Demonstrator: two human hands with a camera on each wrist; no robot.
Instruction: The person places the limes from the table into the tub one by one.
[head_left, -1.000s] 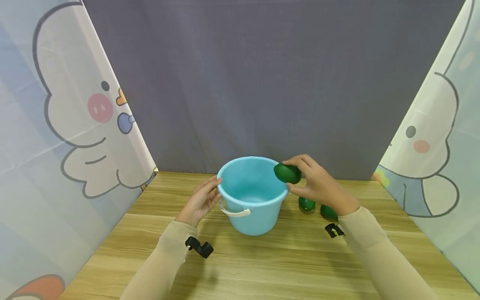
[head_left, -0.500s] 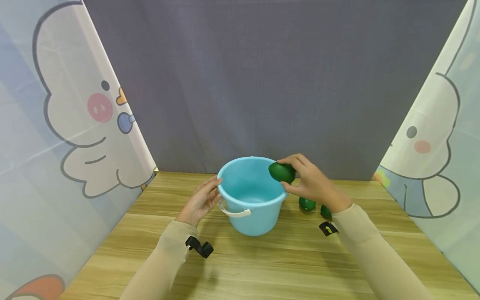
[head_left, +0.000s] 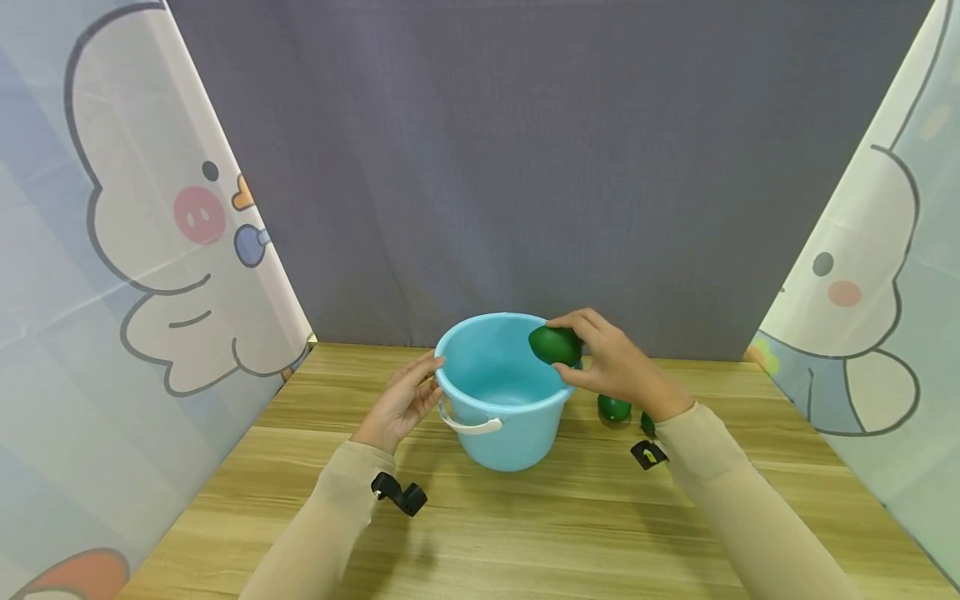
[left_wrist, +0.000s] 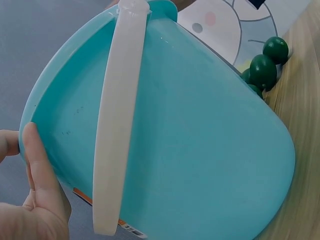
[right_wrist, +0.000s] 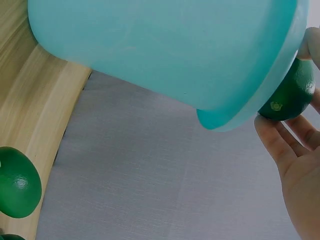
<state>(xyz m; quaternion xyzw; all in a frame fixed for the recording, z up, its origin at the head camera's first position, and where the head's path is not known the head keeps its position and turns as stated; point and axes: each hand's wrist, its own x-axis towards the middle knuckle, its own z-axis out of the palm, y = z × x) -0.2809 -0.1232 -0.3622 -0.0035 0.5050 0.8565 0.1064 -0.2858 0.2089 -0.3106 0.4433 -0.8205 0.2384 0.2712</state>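
A light blue bucket (head_left: 510, 437) stands upright on the wooden table, its white handle (head_left: 472, 428) hanging down at the front left. My left hand (head_left: 401, 402) grips the bucket's left rim; in the left wrist view the thumb (left_wrist: 37, 155) lies along the outside of the wall. Over the right rim, my right hand (head_left: 611, 362) holds a dark green lime (head_left: 556, 345) between thumb and fingers. The right wrist view shows this lime (right_wrist: 292, 92) at the bucket's lip, with a pale stem mark. The bucket's visible inside shows only blue wall and bottom.
More limes lie on the table right of the bucket: one lime (head_left: 614, 407) close by and another lime (head_left: 648, 424) partly behind my right wrist. A grey cloth (head_left: 510, 167) hangs behind the table; printed cloths (head_left: 165, 250) hang at both sides.
My right hand has moved left with the lime, bringing it from the bucket's right rim further over the opening. The left hand and the bucket have stayed in place.
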